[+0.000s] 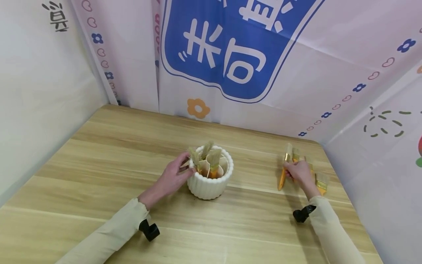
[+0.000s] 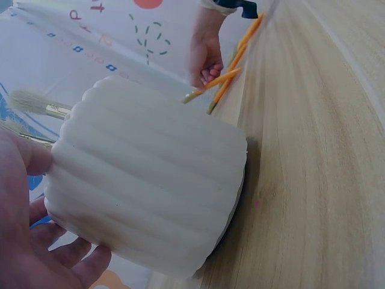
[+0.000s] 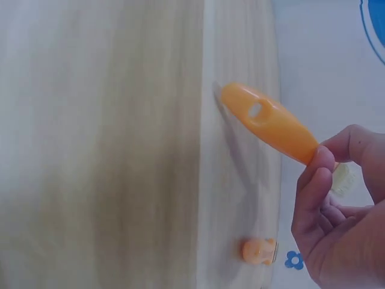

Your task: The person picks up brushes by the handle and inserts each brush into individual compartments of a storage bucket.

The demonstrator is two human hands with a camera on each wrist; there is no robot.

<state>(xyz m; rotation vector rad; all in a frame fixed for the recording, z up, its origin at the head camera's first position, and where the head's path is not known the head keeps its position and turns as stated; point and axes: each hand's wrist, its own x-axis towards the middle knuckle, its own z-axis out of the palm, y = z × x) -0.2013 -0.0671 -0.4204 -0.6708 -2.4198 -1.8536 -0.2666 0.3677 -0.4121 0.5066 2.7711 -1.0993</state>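
My left hand (image 1: 173, 172) holds the left side of a white ribbed pot (image 1: 208, 187), with the thumb near the rim. In the left wrist view the fingers bend against the pot's wall (image 2: 144, 174). Several paintbrushes (image 1: 215, 159) stand in the pot, bristles up, between inner dividers. Over at the right, my right hand (image 1: 300, 173) pinches a paintbrush (image 1: 282, 179). Its orange handle (image 3: 277, 127), with a hole near the end, points out from the fingertips in the right wrist view. More paintbrushes (image 1: 321, 183) lie beside and partly beneath that hand.
The wooden table (image 1: 184, 234) carries the pot near its middle. A printed cloth wall (image 1: 132, 55) rises behind the back edge, and white walls (image 1: 379, 172) close both sides. Another orange handle (image 3: 258, 250) lies near the table edge in the right wrist view.
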